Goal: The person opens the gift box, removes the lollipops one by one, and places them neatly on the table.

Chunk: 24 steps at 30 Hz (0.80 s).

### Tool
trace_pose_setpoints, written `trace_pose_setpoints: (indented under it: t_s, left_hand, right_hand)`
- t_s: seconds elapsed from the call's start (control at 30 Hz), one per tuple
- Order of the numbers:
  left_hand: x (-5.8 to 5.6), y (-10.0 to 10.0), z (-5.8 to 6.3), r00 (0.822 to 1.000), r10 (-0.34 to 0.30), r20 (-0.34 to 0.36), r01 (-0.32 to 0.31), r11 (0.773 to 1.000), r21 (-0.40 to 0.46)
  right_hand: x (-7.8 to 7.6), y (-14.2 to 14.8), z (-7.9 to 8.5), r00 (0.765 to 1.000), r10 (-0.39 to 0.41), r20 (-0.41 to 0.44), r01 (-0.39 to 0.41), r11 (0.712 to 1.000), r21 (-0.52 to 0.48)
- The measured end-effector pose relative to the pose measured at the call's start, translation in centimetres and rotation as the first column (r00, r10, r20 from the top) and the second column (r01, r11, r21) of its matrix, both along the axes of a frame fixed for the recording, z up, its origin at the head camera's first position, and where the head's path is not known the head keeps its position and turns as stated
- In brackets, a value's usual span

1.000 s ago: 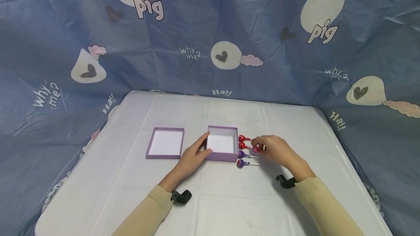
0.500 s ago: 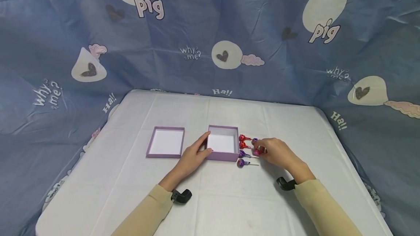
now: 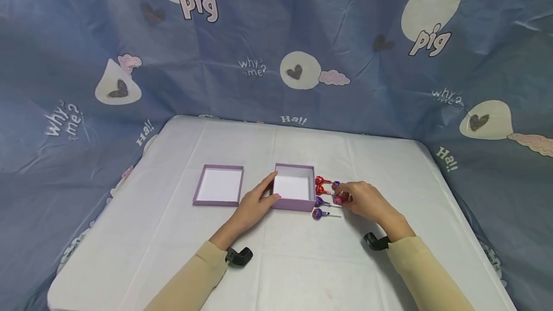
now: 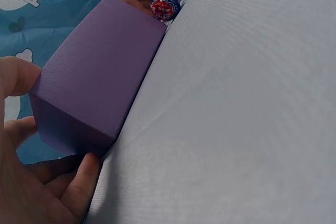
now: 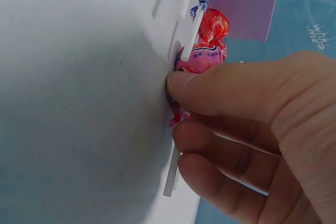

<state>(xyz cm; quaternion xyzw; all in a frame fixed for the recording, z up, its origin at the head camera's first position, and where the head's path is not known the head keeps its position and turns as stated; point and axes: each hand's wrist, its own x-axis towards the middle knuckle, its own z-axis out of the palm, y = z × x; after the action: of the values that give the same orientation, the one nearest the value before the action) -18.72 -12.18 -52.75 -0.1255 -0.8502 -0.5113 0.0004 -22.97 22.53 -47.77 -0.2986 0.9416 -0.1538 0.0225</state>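
Note:
In the head view, an open purple box (image 3: 294,204) with a white inside stands mid-table. My left hand (image 3: 252,208) holds its left side, thumb and fingers spread along that wall; the left wrist view has the fingers (image 4: 84,182) at the box's lower edge. Right of the box, my right hand (image 3: 365,200) pinches a pink-wrapped lollipop (image 5: 199,59) just behind its head, its white stick (image 5: 171,174) pointing back past the fingers. Another lollipop with a purple wrapper (image 3: 335,185) lies by the fingertips, partly hidden by them.
Two red lollipops (image 3: 319,189) and two purple ones (image 3: 318,213) lie in a column along the box's right wall, sticks pointing right. The box's shallow lid (image 3: 218,204) lies inside-up to the left. A blue printed cloth (image 3: 242,95) hangs behind the white table (image 3: 294,263).
My right hand has shifted slightly toward me with the pink lollipop, and a purple-wrapped lollipop has come into view by its fingertips. The left hand stays on the box.

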Motion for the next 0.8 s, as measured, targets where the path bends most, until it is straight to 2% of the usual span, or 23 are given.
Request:
trace_pose_setpoints:
  t_s: [0.37,0.8]
  left_hand:
    - [0.1,0.0,0.2,1.0,0.008,0.005,-0.008,1.0,-0.004]
    - [-0.2,-0.1,0.0,1.0,-0.006,0.002,0.006,1.0,-0.002]
  right_hand:
    - [-0.5,0.4,-0.2,1.0,-0.016,0.023,0.016,1.0,-0.01]
    - [-0.3,0.4,1.0,1.0,-0.022,-0.006,0.022,1.0,-0.021]
